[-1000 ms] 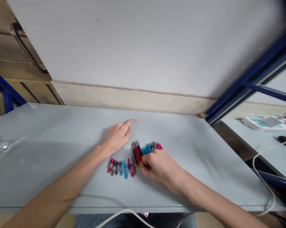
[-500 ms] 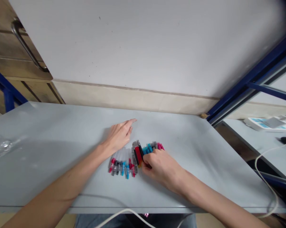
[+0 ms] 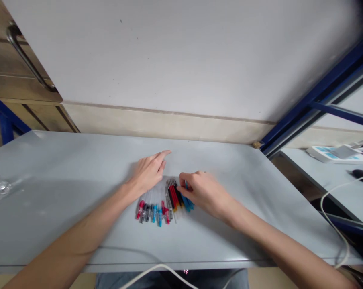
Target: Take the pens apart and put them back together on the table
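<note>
A row of small clear tubes with red, grey and blue caps (image 3: 153, 209) lies on the grey table (image 3: 64, 192). My left hand (image 3: 148, 172) rests flat over their far ends, fingers together and pointing away. To the right lies a second bunch of pens (image 3: 175, 196) in grey, red, black and blue. My right hand (image 3: 203, 192) covers the right part of that bunch, and its fingertips pinch a blue pen (image 3: 186, 200). The pink pens are hidden under this hand.
A crumpled clear plastic bag (image 3: 1, 188) lies at the table's left edge. A white cable (image 3: 151, 271) runs along the near edge. A blue metal frame (image 3: 320, 96) stands at the right, with a second table holding a white device (image 3: 338, 153) beyond it.
My right hand has moved up and left over the coloured bunch, now covering the blue and pink pens. My left hand has stayed in place.
</note>
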A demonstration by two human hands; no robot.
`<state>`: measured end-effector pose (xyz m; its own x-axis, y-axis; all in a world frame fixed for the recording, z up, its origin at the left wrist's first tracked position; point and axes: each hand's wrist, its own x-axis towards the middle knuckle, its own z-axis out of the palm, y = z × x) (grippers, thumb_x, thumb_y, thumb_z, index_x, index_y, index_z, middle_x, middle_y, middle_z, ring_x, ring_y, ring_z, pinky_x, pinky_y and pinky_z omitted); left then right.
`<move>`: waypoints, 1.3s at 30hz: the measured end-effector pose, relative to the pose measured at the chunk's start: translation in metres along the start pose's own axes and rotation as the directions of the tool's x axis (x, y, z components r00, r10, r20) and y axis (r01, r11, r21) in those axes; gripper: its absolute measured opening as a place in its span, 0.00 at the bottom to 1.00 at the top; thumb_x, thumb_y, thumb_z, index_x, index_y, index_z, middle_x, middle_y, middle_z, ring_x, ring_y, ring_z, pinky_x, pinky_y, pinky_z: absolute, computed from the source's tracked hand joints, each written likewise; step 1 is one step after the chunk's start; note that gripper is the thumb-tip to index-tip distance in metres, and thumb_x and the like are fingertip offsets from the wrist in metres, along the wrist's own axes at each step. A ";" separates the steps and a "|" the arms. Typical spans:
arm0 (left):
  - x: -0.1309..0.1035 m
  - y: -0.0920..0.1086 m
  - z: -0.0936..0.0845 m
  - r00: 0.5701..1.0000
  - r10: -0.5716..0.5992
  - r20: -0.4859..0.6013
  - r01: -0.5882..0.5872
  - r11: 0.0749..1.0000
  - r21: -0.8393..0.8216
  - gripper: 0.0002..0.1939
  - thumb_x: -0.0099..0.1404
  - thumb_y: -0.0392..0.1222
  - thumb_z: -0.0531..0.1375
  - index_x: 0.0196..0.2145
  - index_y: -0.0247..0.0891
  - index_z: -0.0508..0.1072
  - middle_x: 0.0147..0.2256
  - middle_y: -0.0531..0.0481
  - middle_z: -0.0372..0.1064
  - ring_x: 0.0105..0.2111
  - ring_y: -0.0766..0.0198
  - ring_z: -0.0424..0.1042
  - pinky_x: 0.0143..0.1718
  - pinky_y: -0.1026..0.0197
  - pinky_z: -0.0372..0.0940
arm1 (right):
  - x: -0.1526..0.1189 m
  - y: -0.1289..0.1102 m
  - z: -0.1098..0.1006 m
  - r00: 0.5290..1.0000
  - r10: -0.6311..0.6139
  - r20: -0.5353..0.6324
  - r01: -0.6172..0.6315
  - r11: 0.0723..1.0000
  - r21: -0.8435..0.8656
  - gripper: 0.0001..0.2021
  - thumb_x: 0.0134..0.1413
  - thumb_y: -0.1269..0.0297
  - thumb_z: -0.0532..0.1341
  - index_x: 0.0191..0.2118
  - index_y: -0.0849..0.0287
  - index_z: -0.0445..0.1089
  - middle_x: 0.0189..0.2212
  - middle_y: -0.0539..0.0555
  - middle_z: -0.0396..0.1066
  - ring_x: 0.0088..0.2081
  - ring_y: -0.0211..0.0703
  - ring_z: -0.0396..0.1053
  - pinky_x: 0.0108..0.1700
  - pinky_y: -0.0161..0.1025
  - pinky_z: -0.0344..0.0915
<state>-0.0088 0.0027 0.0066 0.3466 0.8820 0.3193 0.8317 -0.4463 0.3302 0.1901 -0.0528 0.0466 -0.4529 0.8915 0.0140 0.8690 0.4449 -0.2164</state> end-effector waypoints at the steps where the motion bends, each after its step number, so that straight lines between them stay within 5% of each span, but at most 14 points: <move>1: 0.000 0.000 0.000 1.000 0.000 0.000 0.000 1.000 0.000 0.22 0.73 0.38 0.50 0.62 0.46 0.64 0.48 0.49 0.77 0.41 0.57 0.77 0.39 0.59 0.66 | 0.004 0.003 0.000 1.000 0.009 0.006 -0.009 1.000 0.020 0.07 0.60 0.66 0.63 0.30 0.58 0.70 0.20 0.47 0.64 0.21 0.33 0.48 0.26 0.37 0.42; 14: 0.002 -0.001 -0.002 0.999 -0.043 -0.001 0.043 0.999 0.022 0.10 0.71 0.39 0.52 0.49 0.44 0.63 0.35 0.53 0.76 0.30 0.61 0.74 0.31 0.61 0.60 | 0.010 0.025 0.010 0.998 0.050 -0.032 -0.038 0.956 0.292 0.08 0.62 0.64 0.62 0.31 0.58 0.70 0.19 0.45 0.64 0.21 0.33 0.55 0.27 0.35 0.49; 19: 0.004 -0.001 -0.004 0.998 -0.062 -0.009 0.062 0.997 0.041 0.08 0.70 0.39 0.52 0.47 0.44 0.63 0.31 0.54 0.74 0.29 0.60 0.74 0.30 0.61 0.58 | 0.007 0.027 0.012 0.994 -0.082 -0.066 0.103 0.886 0.452 0.03 0.60 0.70 0.63 0.34 0.59 0.73 0.27 0.47 0.67 0.27 0.34 0.61 0.32 0.33 0.57; 26: 0.005 -0.002 -0.004 0.996 -0.088 -0.025 0.089 0.996 0.030 0.08 0.70 0.40 0.52 0.46 0.44 0.64 0.30 0.54 0.73 0.29 0.60 0.74 0.29 0.62 0.57 | 0.005 0.024 0.021 0.971 -0.210 -0.111 0.237 0.884 0.402 0.06 0.59 0.75 0.63 0.36 0.59 0.77 0.33 0.53 0.70 0.39 0.42 0.65 0.43 0.37 0.62; 39: 0.004 -0.003 -0.006 0.996 -0.077 -0.035 0.078 0.996 0.046 0.05 0.70 0.40 0.52 0.44 0.45 0.63 0.28 0.55 0.72 0.27 0.60 0.73 0.28 0.61 0.55 | 0.005 0.025 0.021 0.965 -0.249 -0.084 0.261 0.878 0.402 0.08 0.57 0.75 0.63 0.34 0.59 0.79 0.30 0.52 0.70 0.36 0.42 0.63 0.41 0.36 0.61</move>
<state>-0.0122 0.0067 0.0122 0.2665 0.9079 0.3235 0.8755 -0.3684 0.3128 0.2052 -0.0388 0.0207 -0.6365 0.7566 0.1496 0.5642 0.5890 -0.5785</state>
